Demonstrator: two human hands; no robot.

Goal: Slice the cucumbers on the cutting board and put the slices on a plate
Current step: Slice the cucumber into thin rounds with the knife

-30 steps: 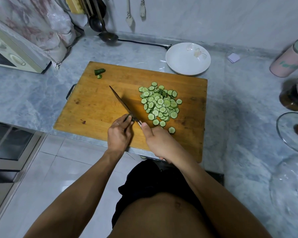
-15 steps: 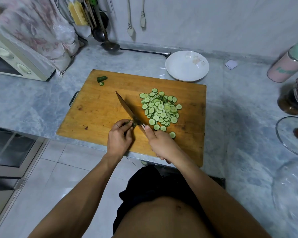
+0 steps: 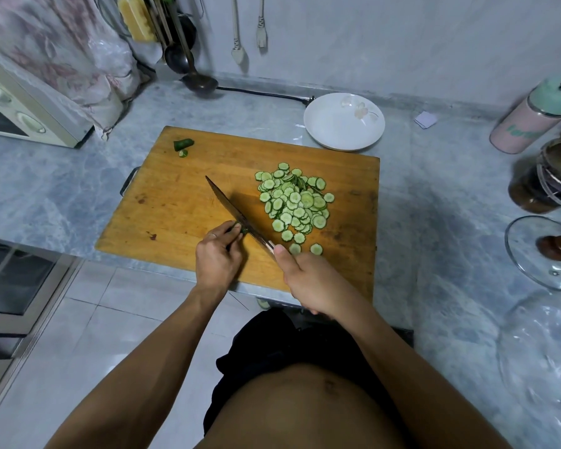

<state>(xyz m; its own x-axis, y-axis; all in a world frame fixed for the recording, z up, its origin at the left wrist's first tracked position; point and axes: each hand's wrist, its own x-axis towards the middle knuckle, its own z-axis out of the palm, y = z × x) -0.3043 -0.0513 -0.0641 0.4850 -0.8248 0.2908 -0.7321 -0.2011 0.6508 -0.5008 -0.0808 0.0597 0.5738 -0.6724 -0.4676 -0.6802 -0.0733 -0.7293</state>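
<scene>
Marble counter, wooden cutting board [image 3: 175, 205], thin pale-green slices [image 3: 293, 202] heaped; right hand [image 3: 308, 280] gripping knife [image 3: 237, 215], left hand [image 3: 217, 254] pinching cucumber stub [image 3: 243, 229]

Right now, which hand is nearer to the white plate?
Right. The right hand grips the knife at the board's near edge, roughly below the plate. The left hand pinches a cucumber stub farther left.

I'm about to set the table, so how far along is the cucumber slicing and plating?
Done: a big pile of slices lies on the cutting board. In hand: the left hand pinches a last small cucumber stub against the knife, which the right hand grips. Left: finish that stub and move the slices to the white plate, which holds none yet.
</scene>
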